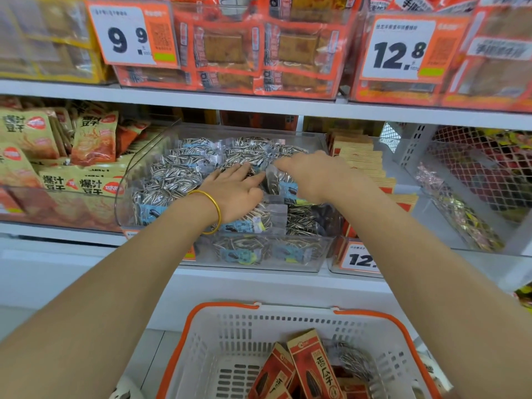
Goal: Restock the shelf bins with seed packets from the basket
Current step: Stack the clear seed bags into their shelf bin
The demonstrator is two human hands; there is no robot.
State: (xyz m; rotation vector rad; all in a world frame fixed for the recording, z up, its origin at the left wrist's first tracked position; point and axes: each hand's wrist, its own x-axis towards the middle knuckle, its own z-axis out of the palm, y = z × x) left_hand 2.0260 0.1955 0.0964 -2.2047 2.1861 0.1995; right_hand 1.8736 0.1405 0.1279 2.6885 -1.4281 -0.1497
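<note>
You press your left hand (236,191) flat, fingers together, on the seed packets (184,174) in the clear bin (322,254) while your right hand (313,174) pinches one packet (next, probably, the red packets (313,367) in the basket (201,335)).

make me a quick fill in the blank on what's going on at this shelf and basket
1. Both hands are inside the clear bin of ____ seed packets.
2. The gold bangle is on the ____ wrist.
3. The white basket below the shelf has an ____ rim.
4. The price sign at upper right reads ____.

Missing words: sunflower; left; orange; 12.8
</note>
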